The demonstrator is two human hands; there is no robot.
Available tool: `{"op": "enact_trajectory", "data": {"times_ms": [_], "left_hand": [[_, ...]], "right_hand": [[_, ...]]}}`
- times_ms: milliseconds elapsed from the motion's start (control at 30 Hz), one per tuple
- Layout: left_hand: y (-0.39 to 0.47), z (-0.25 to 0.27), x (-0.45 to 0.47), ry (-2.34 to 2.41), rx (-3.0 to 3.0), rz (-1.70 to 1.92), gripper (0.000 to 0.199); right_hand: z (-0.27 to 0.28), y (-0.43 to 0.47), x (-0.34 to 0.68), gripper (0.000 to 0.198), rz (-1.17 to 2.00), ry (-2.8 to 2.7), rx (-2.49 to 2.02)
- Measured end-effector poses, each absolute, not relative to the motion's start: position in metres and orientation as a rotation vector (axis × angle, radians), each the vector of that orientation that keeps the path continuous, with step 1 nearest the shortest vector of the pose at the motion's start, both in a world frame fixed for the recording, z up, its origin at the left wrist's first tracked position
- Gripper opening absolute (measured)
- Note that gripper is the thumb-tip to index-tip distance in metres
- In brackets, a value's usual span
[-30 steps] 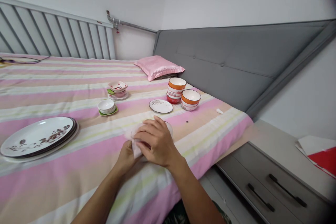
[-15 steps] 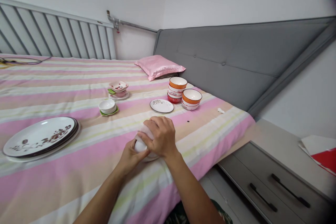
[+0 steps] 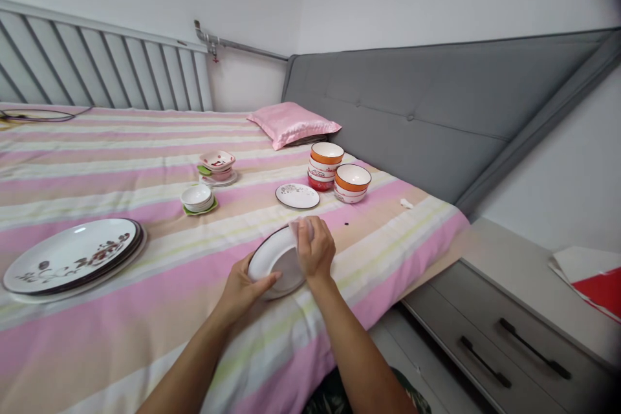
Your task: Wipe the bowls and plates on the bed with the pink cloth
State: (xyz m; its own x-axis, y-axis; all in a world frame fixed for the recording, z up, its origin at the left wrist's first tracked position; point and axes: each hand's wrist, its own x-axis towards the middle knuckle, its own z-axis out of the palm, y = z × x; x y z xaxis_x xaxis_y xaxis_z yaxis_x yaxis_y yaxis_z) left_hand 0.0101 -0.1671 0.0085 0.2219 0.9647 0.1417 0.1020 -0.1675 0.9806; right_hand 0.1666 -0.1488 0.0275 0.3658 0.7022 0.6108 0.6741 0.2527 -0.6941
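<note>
Tilted up from the bed, a white plate with a dark rim (image 3: 272, 257) is gripped at its left edge by my left hand (image 3: 246, 288), thumb over its face. My right hand (image 3: 317, 249) is closed around a thin pale pink cloth (image 3: 294, 228) and presses it to the plate's upper right rim. The right fingers hide part of the cloth and that side of the plate. Just beyond, a small flowered plate (image 3: 297, 196) lies flat on the bed.
Stacked bowls (image 3: 324, 173) stand beside a shorter bowl stack (image 3: 352, 184). Oval plates (image 3: 72, 255) lie at left, with small white dishes (image 3: 196, 197) and pink dishes (image 3: 217, 162) farther back. A pink pillow (image 3: 294, 124) rests near the grey headboard (image 3: 412, 90). At right is a drawer cabinet (image 3: 485, 330).
My right hand has slid right with the cloth, from over the plate's face to its upper right rim, uncovering more of the plate. My left hand keeps its hold.
</note>
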Motion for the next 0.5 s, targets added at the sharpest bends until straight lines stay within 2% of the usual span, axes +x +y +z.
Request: {"op": "enact_trajectory", "data": {"times_ms": [233,400,500], "left_hand": [[-0.168,0.011,0.014,1.076,1.486,0.991,0.056],[-0.170,0.005,0.016,1.164,1.611,0.695,0.035],[-0.171,0.004,0.017,1.126,1.554,0.702,0.033]], "right_hand": [[0.015,-0.137,0.182,0.043,0.290,-1.060,-1.534],[0.003,-0.132,0.196,0.047,0.444,-0.787,-1.542],[-0.006,-0.128,0.201,0.050,0.455,-0.742,-1.511]]}}
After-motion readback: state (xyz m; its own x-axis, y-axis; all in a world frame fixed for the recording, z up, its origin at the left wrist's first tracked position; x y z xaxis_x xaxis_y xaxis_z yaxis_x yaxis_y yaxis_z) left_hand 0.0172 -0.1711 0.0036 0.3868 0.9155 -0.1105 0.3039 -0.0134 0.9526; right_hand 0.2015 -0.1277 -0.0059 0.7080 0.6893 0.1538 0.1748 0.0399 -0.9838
